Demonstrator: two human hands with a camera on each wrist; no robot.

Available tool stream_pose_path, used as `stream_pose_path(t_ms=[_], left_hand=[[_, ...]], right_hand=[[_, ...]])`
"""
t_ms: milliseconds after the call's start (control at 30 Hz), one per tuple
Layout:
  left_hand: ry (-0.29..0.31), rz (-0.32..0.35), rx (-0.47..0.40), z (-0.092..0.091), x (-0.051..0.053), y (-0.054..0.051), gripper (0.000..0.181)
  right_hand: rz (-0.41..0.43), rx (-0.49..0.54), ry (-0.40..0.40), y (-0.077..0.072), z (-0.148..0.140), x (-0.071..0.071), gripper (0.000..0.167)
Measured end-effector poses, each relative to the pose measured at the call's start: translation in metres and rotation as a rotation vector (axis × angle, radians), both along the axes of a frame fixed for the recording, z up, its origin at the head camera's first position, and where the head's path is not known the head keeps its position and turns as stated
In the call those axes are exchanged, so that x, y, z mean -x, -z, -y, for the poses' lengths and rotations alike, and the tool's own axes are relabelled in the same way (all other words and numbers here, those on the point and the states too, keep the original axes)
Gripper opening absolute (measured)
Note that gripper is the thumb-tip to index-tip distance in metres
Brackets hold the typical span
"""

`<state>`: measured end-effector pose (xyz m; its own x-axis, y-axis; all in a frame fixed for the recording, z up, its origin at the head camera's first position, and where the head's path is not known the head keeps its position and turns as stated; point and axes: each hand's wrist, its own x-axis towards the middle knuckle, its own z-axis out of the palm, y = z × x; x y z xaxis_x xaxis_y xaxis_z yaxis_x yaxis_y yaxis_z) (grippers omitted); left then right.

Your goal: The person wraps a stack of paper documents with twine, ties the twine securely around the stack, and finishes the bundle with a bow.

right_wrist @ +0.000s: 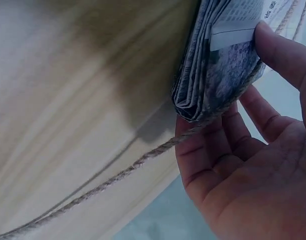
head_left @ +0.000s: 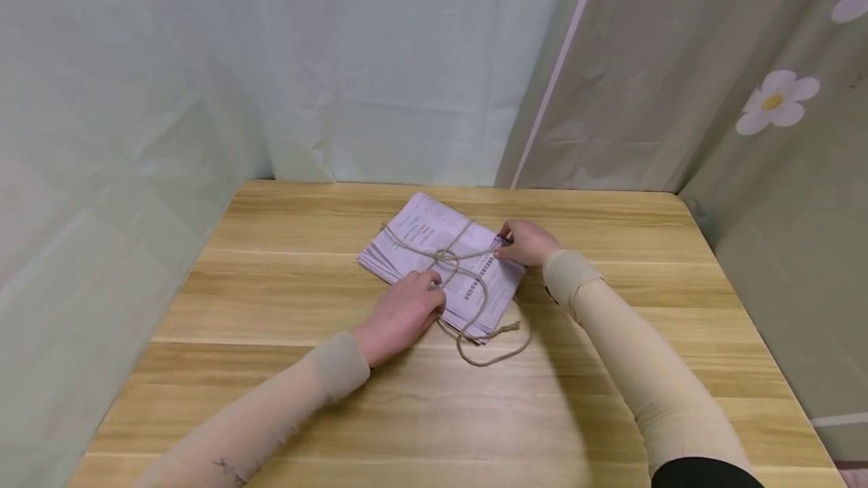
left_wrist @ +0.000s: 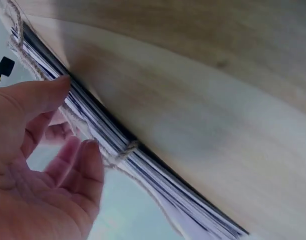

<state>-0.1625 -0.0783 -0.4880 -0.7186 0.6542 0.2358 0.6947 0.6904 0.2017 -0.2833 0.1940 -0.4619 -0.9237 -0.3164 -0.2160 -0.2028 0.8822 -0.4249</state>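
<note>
Lying crisscrossed by brown twine (head_left: 446, 255), printed folded newspapers (head_left: 466, 241) are pinched by the right hand (head_left: 530, 242), the left hand (head_left: 404, 315) loosely parted.

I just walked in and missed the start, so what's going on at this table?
A person's right hand grips one end of some stacked newspapers; the left hand is loosely curled at their near edge. Twine crosses over the top, looped near the middle, and a loose length lies on the table. Whether it is tied tight, I can't tell.
</note>
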Motion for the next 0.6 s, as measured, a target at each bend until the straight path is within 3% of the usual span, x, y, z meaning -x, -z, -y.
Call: stream_pose_path(t_ms=[167,333,600], left_hand=[[-0.072,0.037,0.006,0.003,-0.002,-0.005,0.006],[-0.133,0.026,0.032,0.002,-0.004,-0.008,0.009],[-0.115,0.06,-0.033,0.003,0.006,-0.009,0.011]], right_hand=[[0.01,-0.005,0.022,0.0,-0.008,-0.001,0.043],[0.009,-0.044,0.038,-0.004,-0.01,-0.004,0.042],[0.07,-0.076,0.03,-0.012,-0.016,-0.011,0.042]])
